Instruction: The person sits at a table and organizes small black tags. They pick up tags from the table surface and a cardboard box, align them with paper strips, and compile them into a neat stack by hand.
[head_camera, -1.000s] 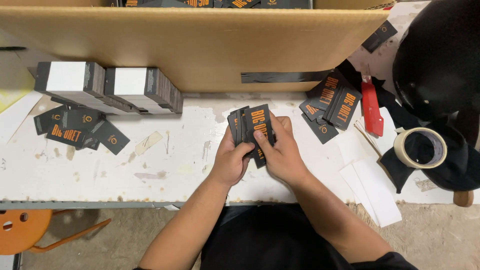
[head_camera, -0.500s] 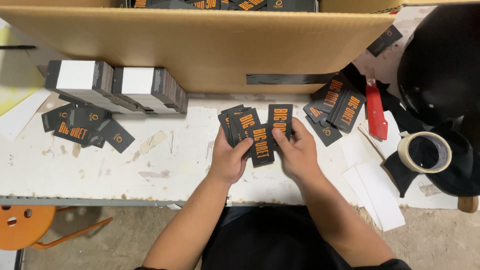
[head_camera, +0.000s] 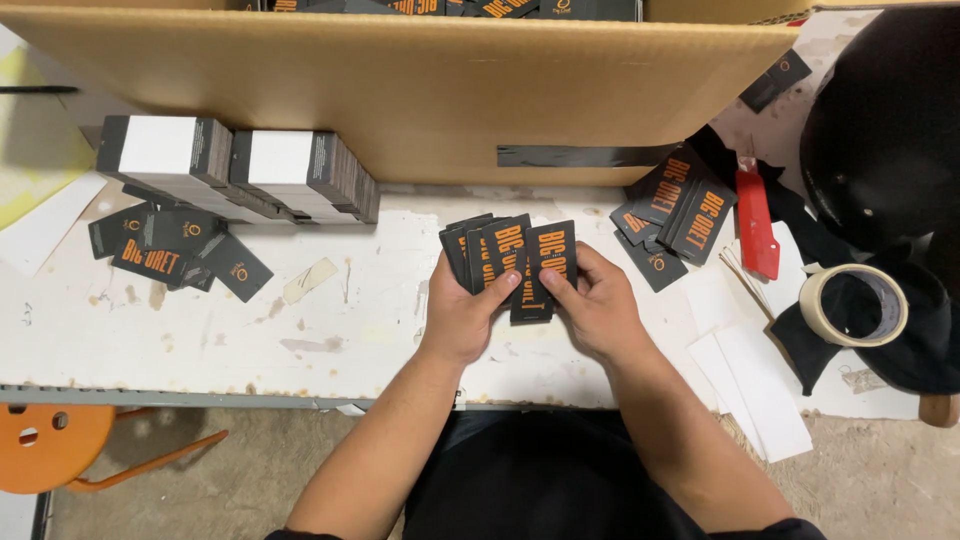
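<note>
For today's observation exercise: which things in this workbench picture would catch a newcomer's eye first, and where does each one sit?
At the centre, the left hand and right hand hold a fan of black cards with orange lettering above the white table. A large cardboard box fills the top. To the right, a red utility knife lies beside a roll of tape; wrapped card stacks sit at upper left.

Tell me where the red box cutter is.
The red box cutter lies on the table's right side, between the loose black cards and the tape roll.
</note>
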